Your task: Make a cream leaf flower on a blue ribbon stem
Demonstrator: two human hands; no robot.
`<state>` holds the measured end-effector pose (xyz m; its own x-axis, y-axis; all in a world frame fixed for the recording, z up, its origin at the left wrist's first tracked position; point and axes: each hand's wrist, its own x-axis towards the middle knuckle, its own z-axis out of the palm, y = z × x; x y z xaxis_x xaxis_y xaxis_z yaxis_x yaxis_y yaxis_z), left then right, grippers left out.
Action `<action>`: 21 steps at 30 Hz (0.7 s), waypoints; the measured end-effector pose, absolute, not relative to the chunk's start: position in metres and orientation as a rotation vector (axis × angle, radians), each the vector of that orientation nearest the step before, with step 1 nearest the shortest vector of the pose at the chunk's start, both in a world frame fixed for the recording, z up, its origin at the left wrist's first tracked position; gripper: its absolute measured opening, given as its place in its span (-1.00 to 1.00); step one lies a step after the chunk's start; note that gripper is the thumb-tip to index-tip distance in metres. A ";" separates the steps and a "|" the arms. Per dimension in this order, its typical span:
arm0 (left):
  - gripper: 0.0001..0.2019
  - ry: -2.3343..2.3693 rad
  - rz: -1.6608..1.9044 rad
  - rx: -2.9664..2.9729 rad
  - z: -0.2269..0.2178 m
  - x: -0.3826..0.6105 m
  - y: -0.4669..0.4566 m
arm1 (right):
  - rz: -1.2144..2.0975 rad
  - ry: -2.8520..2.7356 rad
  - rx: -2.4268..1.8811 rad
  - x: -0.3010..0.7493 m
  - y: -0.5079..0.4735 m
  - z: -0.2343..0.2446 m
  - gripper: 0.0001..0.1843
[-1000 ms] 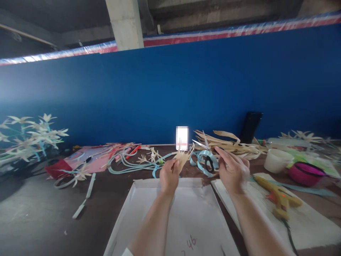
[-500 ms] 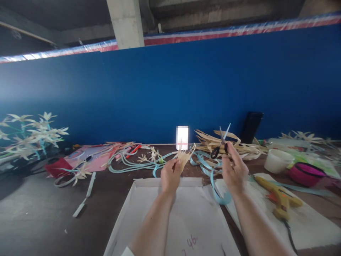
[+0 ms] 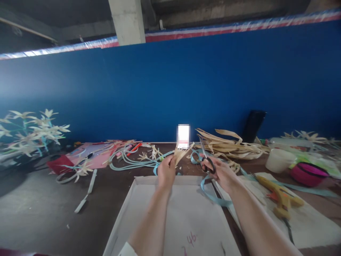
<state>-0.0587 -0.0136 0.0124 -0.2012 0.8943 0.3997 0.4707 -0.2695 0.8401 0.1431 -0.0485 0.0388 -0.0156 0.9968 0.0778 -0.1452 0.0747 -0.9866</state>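
My left hand [image 3: 166, 171] is closed on a small pale straw-leaf flower piece [image 3: 181, 153], holding it upright above the far edge of a white cardboard sheet [image 3: 170, 220]. My right hand [image 3: 221, 172] grips black-handled scissors [image 3: 205, 156], fingers through the loops, blades pointing up and left toward the flower piece. A light-blue ribbon [image 3: 213, 193] trails from under that hand across the sheet's right edge.
A heap of dried leaf strips [image 3: 229, 144] lies behind the hands. A yellow glue gun [image 3: 279, 197], a white cup [image 3: 277, 160] and a pink bowl [image 3: 306, 174] are at the right. Finished straw flowers [image 3: 29, 131] stand at the left; blue cords [image 3: 128, 161] lie mid-table.
My right hand picked the scissors up from the table, raised them, then lowered them closer to the flower piece. The blue ribbon was pulled along. My left hand stayed almost still.
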 end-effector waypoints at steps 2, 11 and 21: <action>-0.71 1.657 1.496 1.688 0.015 -0.064 -0.013 | 1.321 -1.262 -1.080 0.139 -0.053 0.040 -0.48; -0.71 1.567 1.518 1.964 0.023 -0.067 -0.018 | 1.331 -1.477 -1.220 0.129 -0.055 0.037 -0.47; -0.73 1.377 1.375 1.980 0.025 -0.071 -0.017 | 1.372 -1.423 -1.230 0.136 -0.054 0.040 -0.45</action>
<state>-0.0708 -0.0167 0.0247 0.0500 0.8613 0.5057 0.5071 -0.4581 0.7301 0.1363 -0.0541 0.0403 -0.2163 0.9729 -0.0815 0.1167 -0.0571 -0.9915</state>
